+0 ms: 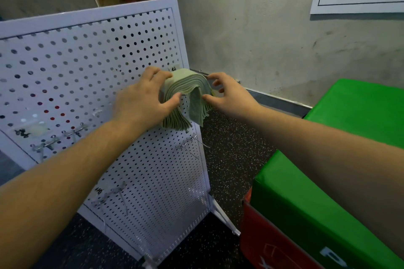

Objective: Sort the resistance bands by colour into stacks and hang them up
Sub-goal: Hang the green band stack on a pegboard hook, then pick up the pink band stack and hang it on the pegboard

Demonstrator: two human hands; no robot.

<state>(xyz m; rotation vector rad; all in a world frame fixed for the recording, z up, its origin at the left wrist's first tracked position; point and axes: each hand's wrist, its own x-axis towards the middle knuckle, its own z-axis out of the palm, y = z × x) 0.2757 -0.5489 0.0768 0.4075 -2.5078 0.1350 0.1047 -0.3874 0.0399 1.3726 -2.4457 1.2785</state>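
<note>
At the upper right edge of the white pegboard (91, 85), a stack of pale green resistance bands (188, 98) drapes over what appears to be a hook; the hook itself is hidden under the bands, so you cannot confirm its seating from this view.

Your left hand (144, 98) grips the left side of the stack, thumb at the front edge and fingers curled over the top. Your right hand (227, 94) has its fingers spread and loosely bent, with the thumb tip touching the right fold of the stack; it pinches nothing firmly.

Handling notes:
- Treat the bands as soft and limp. The stack sags into an arch and its ends hang down in layers.
- Judge the load as light, but expect the thin, smooth layers to slide against one another.
- Take hold at the crown of the fold, where all layers meet, not at the loose ends.
- Keep one hand on each side of the crown until the stack rests evenly.

Lower on the pegboard, bare wire hooks (192, 144) stand free. A green padded box (349, 137) sits to your right.
</note>
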